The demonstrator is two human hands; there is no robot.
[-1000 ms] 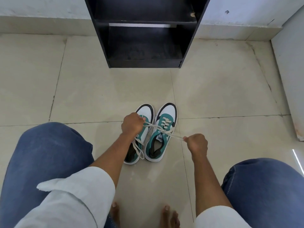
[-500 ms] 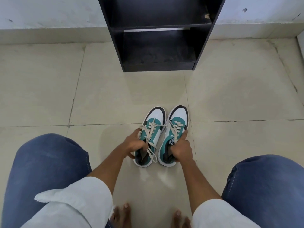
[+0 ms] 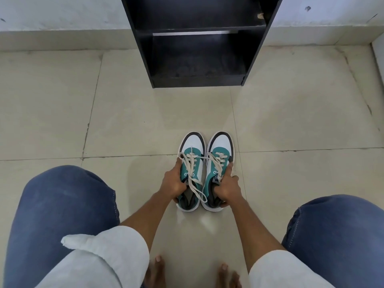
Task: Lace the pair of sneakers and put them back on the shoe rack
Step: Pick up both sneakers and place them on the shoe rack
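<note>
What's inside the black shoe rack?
The two shelves of the shoe rack that show look bare, only dusty dark boards. Higher shelves are cut off by the picture's top edge. Both sneakers sit on the floor, one in each hand.

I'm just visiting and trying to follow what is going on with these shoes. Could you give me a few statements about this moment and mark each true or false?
1. Each hand holds one sneaker. True: the left hand grips the left sneaker and the right hand grips the right sneaker.
2. The sneakers already sit on the shoe rack. False: they are down at the floor, in front of the rack.
3. The rack's bottom shelf holds other shoes. False: no shoes show on it.
4. The sneakers' toes point toward the rack. True.
5. Both sneakers have laces in them. True: a loose lace trails across the left one.
</note>
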